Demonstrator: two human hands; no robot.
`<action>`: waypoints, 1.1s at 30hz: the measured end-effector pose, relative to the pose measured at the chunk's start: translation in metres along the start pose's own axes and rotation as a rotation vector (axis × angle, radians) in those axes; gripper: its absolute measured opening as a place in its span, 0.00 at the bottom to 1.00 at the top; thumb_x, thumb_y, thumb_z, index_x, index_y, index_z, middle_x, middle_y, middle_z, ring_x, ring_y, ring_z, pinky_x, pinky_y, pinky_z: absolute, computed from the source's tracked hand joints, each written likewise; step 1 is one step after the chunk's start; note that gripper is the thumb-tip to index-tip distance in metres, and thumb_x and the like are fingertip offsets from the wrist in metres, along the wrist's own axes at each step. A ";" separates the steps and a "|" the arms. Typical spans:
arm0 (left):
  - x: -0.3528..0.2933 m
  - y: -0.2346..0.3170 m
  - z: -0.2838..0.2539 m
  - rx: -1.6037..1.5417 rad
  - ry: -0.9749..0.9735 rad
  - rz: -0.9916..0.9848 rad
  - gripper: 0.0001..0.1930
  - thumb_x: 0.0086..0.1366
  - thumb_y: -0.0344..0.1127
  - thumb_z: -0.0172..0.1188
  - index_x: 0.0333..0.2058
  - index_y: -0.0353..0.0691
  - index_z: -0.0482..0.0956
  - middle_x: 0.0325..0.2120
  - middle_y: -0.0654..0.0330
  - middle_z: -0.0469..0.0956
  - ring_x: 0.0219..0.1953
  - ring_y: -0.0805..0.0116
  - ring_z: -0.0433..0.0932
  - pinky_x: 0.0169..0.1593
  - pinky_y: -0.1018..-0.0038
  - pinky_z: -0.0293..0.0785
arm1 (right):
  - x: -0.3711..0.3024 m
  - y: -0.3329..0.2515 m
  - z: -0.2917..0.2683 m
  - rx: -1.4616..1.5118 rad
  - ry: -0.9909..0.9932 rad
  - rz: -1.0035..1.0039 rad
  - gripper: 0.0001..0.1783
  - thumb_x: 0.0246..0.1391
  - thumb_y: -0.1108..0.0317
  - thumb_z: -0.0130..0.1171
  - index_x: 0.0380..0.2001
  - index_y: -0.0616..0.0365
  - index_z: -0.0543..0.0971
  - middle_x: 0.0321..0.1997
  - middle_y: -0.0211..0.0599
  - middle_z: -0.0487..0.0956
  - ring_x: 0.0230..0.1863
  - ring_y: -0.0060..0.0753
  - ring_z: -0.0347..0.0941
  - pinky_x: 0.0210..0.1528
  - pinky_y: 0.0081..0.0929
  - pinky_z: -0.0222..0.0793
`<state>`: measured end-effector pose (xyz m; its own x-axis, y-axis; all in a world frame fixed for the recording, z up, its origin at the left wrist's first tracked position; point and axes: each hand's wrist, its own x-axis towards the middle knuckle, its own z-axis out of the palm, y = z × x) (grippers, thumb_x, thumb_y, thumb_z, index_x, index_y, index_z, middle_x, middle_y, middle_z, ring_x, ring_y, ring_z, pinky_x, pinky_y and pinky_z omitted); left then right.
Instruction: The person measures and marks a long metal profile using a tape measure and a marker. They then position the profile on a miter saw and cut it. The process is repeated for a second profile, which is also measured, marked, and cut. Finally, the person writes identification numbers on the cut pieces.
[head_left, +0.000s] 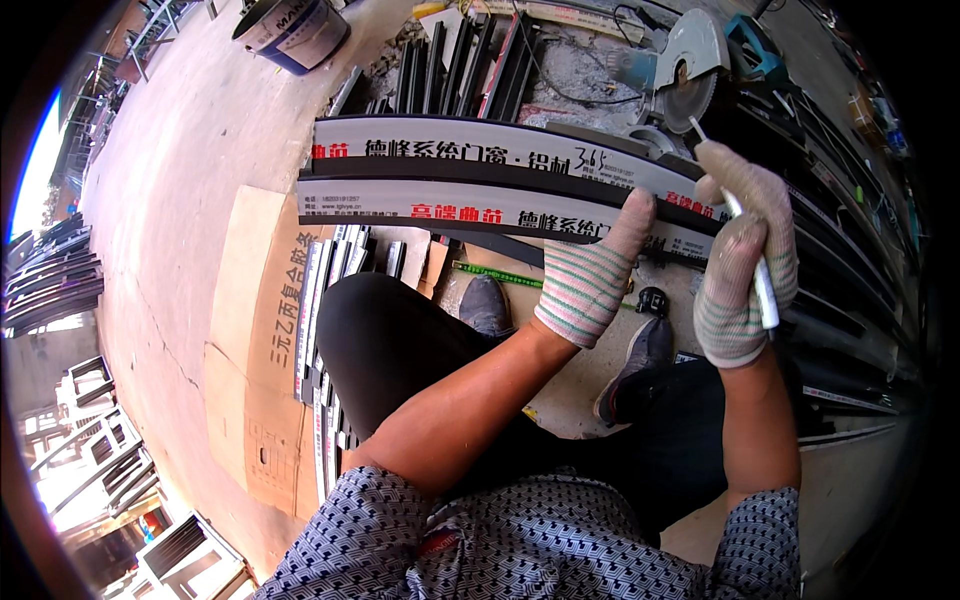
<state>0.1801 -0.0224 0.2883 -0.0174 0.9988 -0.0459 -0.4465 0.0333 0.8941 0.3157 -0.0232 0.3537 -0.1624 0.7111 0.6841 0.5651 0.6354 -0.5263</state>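
Note:
Two long dark aluminium profiles with printed white protective film lie side by side across my front, the far profile (470, 148) and the near profile (380, 200). Handwritten marks show on the far one. My left hand (585, 285), in a white glove with green stripes, grips the near profile. One digit lies over its film; the other fingers are hidden behind it. My right hand (745, 250), gloved alike, is closed around a white pen (765, 290). The pen slants, its upper end near the far profile; I cannot tell whether it touches.
A cut-off saw (690, 65) with a round blade stands at the far right. Profile offcuts (450, 70) lie beyond my work. A bucket (290, 35) is far left, flattened cardboard (255, 380) on the floor. A green tape measure strip (495, 275) lies near my shoes.

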 end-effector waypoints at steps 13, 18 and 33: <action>-0.006 -0.079 -0.033 -0.555 -0.409 -0.295 0.25 0.82 0.46 0.42 0.67 0.36 0.65 0.61 0.55 0.71 0.65 0.64 0.70 0.70 0.68 0.64 | -0.015 -0.027 0.038 0.258 -0.247 -0.033 0.16 0.59 0.68 0.66 0.50 0.54 0.79 0.45 0.36 0.83 0.45 0.44 0.78 0.57 0.43 0.70; -0.008 -0.070 -0.029 -0.411 -0.404 -0.228 0.25 0.82 0.46 0.42 0.67 0.36 0.64 0.61 0.55 0.71 0.65 0.64 0.70 0.71 0.68 0.64 | -0.012 -0.031 0.040 0.200 -0.206 -0.100 0.13 0.59 0.69 0.64 0.46 0.61 0.81 0.43 0.43 0.84 0.44 0.43 0.81 0.55 0.40 0.74; -0.011 -0.064 -0.028 -0.323 -0.402 -0.178 0.25 0.82 0.46 0.42 0.68 0.37 0.64 0.61 0.55 0.70 0.65 0.64 0.70 0.71 0.67 0.64 | -0.015 -0.029 0.046 0.165 -0.162 -0.130 0.14 0.61 0.72 0.63 0.49 0.60 0.78 0.45 0.44 0.83 0.45 0.44 0.81 0.54 0.42 0.76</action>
<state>0.1838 -0.0361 0.2188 0.3988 0.9159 0.0461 -0.6647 0.2541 0.7025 0.2647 -0.0380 0.3354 -0.3600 0.6509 0.6683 0.3937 0.7555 -0.5237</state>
